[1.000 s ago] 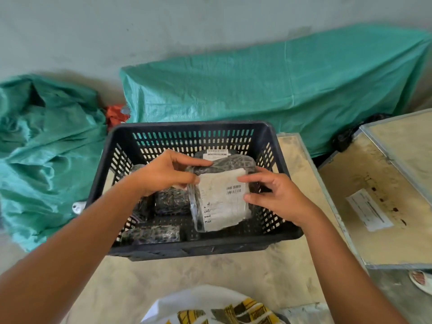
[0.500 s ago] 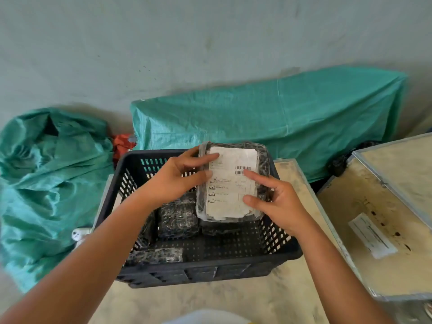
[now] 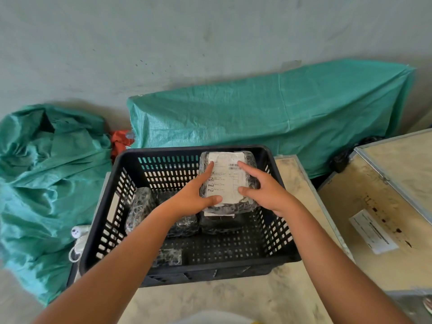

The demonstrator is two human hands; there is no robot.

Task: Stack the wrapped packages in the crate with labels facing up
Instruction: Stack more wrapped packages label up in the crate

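A black slotted plastic crate (image 3: 268, 258) stands on a pale board. In its far right part a wrapped package (image 3: 228, 181) with a white barcode label facing up lies on top of another package (image 3: 219, 224), whose label edge peeks out below. My left hand (image 3: 196, 195) holds the top package's left edge, thumb on the label. My right hand (image 3: 261, 188) grips its right edge. Further dark wrapped packages lie in the crate: one tilted at the left (image 3: 139, 206), one under my left wrist (image 3: 184, 226), a small one near the front (image 3: 169, 257).
A green tarp (image 3: 268, 118) covers something along the wall behind the crate, and a crumpled green sack (image 3: 42, 178) lies at the left. A wooden box with a paper label (image 3: 374, 230) stands at the right. A white cable (image 3: 78, 239) lies left of the crate.
The package was turned label-up above the crate, then moved to the far right and lowered onto the package there. Both hands stayed on it. The camera tilted up.
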